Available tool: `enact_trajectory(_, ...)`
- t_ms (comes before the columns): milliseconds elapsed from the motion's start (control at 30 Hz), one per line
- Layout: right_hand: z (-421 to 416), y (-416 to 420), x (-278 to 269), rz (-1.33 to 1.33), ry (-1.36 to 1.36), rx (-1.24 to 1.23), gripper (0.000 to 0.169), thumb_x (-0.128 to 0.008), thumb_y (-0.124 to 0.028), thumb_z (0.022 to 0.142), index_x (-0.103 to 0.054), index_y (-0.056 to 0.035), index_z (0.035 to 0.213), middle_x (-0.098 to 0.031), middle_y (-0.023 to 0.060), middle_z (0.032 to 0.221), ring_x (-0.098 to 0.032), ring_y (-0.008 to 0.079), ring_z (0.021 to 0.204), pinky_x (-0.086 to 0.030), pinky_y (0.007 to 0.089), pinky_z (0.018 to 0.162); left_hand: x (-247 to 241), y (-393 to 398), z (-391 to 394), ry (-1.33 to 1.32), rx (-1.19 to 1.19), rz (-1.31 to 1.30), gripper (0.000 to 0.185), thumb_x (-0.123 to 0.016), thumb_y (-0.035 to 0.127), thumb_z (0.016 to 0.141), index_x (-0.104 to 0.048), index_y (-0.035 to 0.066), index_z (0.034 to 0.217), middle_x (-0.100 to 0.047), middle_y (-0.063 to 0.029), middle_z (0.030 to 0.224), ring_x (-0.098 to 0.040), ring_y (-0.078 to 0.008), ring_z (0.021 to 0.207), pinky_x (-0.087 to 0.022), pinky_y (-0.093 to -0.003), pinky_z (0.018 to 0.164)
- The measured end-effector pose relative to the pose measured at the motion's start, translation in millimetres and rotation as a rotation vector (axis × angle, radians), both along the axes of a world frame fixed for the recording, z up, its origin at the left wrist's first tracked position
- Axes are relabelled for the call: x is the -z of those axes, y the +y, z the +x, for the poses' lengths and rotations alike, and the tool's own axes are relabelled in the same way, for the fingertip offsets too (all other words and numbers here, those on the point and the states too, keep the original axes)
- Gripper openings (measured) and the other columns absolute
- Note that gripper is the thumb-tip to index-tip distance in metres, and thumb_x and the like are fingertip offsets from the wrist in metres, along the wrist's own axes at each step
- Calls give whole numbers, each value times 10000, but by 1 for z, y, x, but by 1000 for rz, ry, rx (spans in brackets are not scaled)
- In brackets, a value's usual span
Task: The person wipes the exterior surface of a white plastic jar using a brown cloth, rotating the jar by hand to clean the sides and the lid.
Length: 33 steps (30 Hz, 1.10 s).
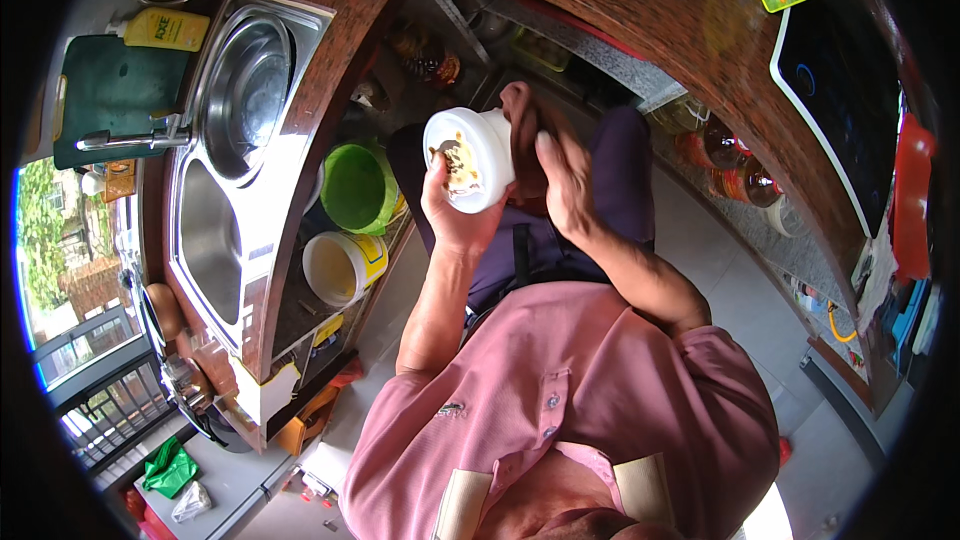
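Note:
My left hand [459,217] grips a white plastic tub [480,157] by its rim and side, the thumb lying on the end that faces left, which bears a brown and yellow picture. Against the tub's other end is a brown cloth [529,142], held by my right hand [568,184], whose thumb stands up beside it. The cloth hides part of the tub and some of the right hand's fingers. Both hands are above my lap, in front of the open shelves below the counter.
At left, a steel basin [247,97] sits in the double sink [214,240]. Under the counter are a green bucket [356,187] and a white bucket [337,270]. Bottles of oil [750,184] stand on the right lower shelf. The stone counter's edge [637,22] curves round ahead, with a black cooktop [840,105] at right.

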State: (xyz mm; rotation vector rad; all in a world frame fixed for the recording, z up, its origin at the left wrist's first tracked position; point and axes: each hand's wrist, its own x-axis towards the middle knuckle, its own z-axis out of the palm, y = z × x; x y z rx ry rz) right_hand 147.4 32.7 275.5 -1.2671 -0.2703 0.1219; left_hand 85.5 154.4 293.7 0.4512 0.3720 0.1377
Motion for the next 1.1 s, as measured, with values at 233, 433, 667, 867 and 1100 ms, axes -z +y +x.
enact_trajectory(233, -1, -8, -13, -531, -700, 82, 365, -483, -165, 1003, -578, 73, 1262, -556, 227, 1374, -482, 407, 1311, -349, 480, 1117, -5, -7, 4, 3, -12, -111, 619, -544, 434, 936, -468, 83, 1440, -522, -113, 1455, -496, -271, 1340, -363, -445, 1140)
enact_trajectory(433, 48, -3, -28, -345, -216, -304, 350, -425, -220, 1019, -620, 43, 1144, -695, 176, 1010, -664, 363, 896, -508, 379, 792, 7, 2, -19, 85, 47, 177, 539, -649, 320, 881, -555, 33, 1327, -674, -102, 1228, -663, -248, 1101, -510, -392, 997)
enact_trajectory(667, 15, 10, -21, -419, -629, -62, 365, -525, -191, 977, -593, 42, 1251, -598, 220, 1267, -557, 381, 1192, -398, 473, 1024, -18, -1, 7, -5, -68, -116, 616, -398, 480, 1000, -427, 95, 1480, -530, -89, 1456, -513, -268, 1327, -456, -434, 1050)
enact_trajectory(867, 1, 12, 0, -479, -727, 5, 514, -498, -292, 994, -513, 98, 1327, -524, 270, 1371, -499, 435, 1271, -358, 513, 1074, -10, 6, 3, 13, -30, -80, 612, -394, 487, 1006, -451, 90, 1467, -526, -110, 1458, -503, -291, 1326, -378, -424, 1132)
enact_trajectory(1100, 52, 16, 11, -248, 106, -267, 349, -568, -304, 999, -664, 31, 1017, -664, 136, 805, -639, 167, 735, -505, 316, 683, 13, 16, -15, 171, 33, 125, 582, -499, 438, 958, -480, 96, 1429, -579, -133, 1387, -579, -365, 1237, -468, -664, 963)
